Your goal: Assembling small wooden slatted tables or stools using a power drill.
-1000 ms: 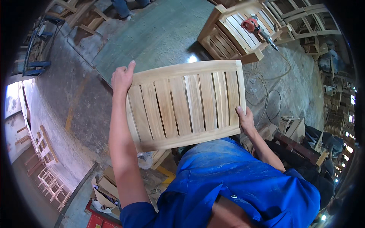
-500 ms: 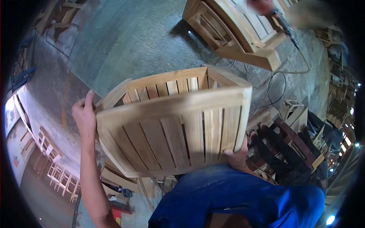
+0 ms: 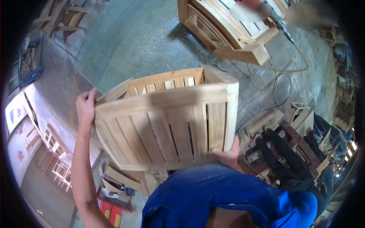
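Observation:
I hold a pale slatted wooden chair frame [image 3: 167, 125] up in front of me, above the concrete floor. My left hand [image 3: 86, 107] grips its upper left corner, arm stretched up. My right hand [image 3: 229, 155] grips its lower right corner, close to my blue shirt [image 3: 228, 197]. The slatted panel faces me and a second slatted side shows behind its top rail.
Another pale wooden chair frame [image 3: 224, 30] lies on the floor at the top, with a power tool and cables [image 3: 273, 87] trailing from it. Dark stacked furniture parts [image 3: 289, 152] sit at the right. Wooden pieces and red boxes [image 3: 114, 205] lie below left.
The frame has tipped and turned from a flat panel view, so its second side now shows. My left hand slid lower and leftward; the view has shifted toward the chair at the top.

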The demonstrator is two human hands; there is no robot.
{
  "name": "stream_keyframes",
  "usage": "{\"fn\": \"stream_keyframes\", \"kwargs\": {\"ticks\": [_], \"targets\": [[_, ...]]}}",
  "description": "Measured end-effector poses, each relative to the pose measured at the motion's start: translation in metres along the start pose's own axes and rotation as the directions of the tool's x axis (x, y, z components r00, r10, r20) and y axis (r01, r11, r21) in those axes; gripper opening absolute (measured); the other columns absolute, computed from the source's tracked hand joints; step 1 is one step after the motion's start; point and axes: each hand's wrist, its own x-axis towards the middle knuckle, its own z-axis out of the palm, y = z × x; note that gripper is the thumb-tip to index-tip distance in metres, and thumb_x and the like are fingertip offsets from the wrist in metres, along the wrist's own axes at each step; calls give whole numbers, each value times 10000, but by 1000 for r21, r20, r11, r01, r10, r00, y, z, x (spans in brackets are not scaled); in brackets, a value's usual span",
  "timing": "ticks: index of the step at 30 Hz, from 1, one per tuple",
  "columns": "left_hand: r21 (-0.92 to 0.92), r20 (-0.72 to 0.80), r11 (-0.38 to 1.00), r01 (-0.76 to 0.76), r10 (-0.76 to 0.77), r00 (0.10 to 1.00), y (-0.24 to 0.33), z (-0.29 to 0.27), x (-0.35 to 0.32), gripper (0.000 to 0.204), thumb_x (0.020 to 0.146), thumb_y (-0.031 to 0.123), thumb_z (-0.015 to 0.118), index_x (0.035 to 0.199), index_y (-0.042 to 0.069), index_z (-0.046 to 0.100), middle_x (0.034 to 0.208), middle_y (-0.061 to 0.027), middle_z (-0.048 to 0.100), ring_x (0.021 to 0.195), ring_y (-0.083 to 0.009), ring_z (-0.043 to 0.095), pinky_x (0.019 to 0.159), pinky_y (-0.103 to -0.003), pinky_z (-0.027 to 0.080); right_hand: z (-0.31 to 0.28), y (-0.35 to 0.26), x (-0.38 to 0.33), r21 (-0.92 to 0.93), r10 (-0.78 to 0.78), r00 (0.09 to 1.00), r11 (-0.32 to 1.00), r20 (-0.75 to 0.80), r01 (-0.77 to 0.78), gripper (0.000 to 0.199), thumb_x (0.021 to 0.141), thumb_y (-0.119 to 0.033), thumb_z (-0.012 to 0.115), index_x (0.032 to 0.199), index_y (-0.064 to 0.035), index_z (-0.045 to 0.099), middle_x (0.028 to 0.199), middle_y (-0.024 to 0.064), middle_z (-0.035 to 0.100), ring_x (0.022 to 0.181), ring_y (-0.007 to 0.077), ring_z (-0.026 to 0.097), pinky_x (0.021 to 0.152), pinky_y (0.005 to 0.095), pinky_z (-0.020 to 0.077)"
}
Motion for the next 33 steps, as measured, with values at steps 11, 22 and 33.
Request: {"fn": "stream_keyframes", "kwargs": {"ticks": [11, 22, 33], "targets": [[26, -32, 999, -24, 25, 999, -3, 5, -7, 399, 888, 275, 545, 687, -68, 569, 583, -115, 548, 571, -176, 517, 590, -332, 423, -6, -23, -8, -39, 276, 954, 959, -115, -282, 832, 602, -369, 892, 1162, 48, 440, 1012, 164, 616, 916, 248, 619, 783, 354, 508], [25, 4, 999, 41, -41, 999, 2, 18, 11, 347, 842, 231, 576, 678, -75, 588, 613, -129, 596, 561, -167, 532, 554, -329, 417, -3, -7, -6, 10, 252, 962, 968, -110, -252, 889, 548, -431, 909, 1143, 41, 448, 969, 156, 619, 880, 263, 624, 767, 366, 507], [142, -118, 990, -13, 30, 993, 3, -2, 2, 446, 799, 411, 569, 757, -24, 661, 768, -273, 611, 740, -430, 607, 697, -482, 468, -3, -17, -7, 83, 221, 963, 974, -153, -211, 666, 602, -284, 877, 1064, 24, 508, 949, 189, 650, 895, 228, 642, 776, 339, 504]]}}
